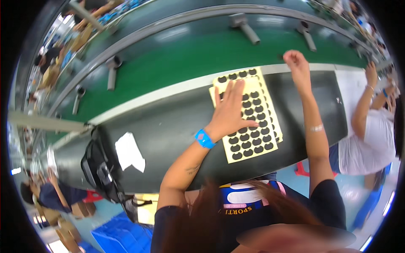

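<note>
left hand [228,110]: splayed on yellow sheet [252,140] | right hand [298,67]: pinching small dark piece [280,57]

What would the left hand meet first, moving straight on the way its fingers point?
The left hand would likely meet the top row of black stickers on the cream sheet; depth is hard to judge.

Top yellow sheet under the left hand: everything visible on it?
The top sheet is pale yellow, rectangular and paper-like, with rows of black, rounded pieces and a bare strip near its far end. It lies flat, overlapping a similar sheet on the dark table, its far end angled leftward. The left hand rests spread on it, hiding some pieces.
</note>
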Action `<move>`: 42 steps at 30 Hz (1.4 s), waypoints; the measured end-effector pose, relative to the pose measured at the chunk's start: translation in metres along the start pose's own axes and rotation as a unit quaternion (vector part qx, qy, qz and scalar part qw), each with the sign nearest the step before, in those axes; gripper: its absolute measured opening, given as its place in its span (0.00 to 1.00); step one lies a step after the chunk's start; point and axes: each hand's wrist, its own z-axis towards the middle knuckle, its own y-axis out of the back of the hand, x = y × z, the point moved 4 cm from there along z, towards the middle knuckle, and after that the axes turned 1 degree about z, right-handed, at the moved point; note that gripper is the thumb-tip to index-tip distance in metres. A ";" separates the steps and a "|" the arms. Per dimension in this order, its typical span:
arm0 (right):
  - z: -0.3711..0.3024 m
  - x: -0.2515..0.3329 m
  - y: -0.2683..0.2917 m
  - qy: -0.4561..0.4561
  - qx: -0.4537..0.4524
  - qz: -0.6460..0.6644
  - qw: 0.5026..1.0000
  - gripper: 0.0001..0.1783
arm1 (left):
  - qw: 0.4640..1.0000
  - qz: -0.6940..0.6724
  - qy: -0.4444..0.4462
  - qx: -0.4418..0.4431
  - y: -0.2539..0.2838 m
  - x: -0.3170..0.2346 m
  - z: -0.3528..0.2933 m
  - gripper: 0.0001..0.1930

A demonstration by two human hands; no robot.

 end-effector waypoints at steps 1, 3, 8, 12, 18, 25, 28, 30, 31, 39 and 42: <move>0.019 -0.014 0.018 0.013 -0.063 -0.044 0.997 0.12 | 1.000 0.004 0.004 0.009 0.001 -0.001 0.000 0.63; 0.054 -0.048 0.057 0.026 -0.139 -0.097 0.985 0.17 | 1.000 0.006 -0.003 0.022 -0.001 -0.004 0.004 0.62; 0.101 -0.119 0.103 -0.090 -0.229 -0.386 0.889 0.38 | 0.999 0.017 0.004 0.047 -0.001 -0.009 0.004 0.60; 0.113 -0.127 0.111 -0.161 -0.182 -0.380 0.892 0.38 | 0.998 0.022 0.006 0.054 0.000 -0.008 0.004 0.60; 0.090 -0.024 0.098 0.049 -0.251 -0.084 0.963 0.40 | 0.999 0.020 -0.004 0.045 -0.004 -0.012 0.006 0.62; -0.031 0.112 0.019 0.199 -0.008 -0.013 0.980 0.40 | 0.994 -0.025 -0.040 -0.097 0.025 -0.018 0.002 0.41; -0.074 0.143 -0.001 0.255 0.077 -0.090 0.960 0.42 | 0.972 -0.065 -0.125 -0.188 0.066 -0.046 0.006 0.29; -0.092 0.151 -0.013 0.280 0.099 -0.097 0.950 0.45 | 0.956 -0.201 -0.107 -0.184 0.084 -0.064 0.003 0.30; -0.099 0.150 -0.019 0.290 0.093 -0.051 0.951 0.41 | 0.953 -0.195 -0.129 -0.193 0.086 -0.070 0.004 0.31; -0.135 0.147 -0.032 0.092 0.123 0.107 0.982 0.28 | 0.945 -0.234 -0.114 -0.195 0.070 -0.071 -0.022 0.21; -0.128 0.158 -0.011 0.151 0.058 0.075 0.984 0.27 | 0.933 -0.282 -0.062 -0.215 0.071 -0.068 -0.029 0.19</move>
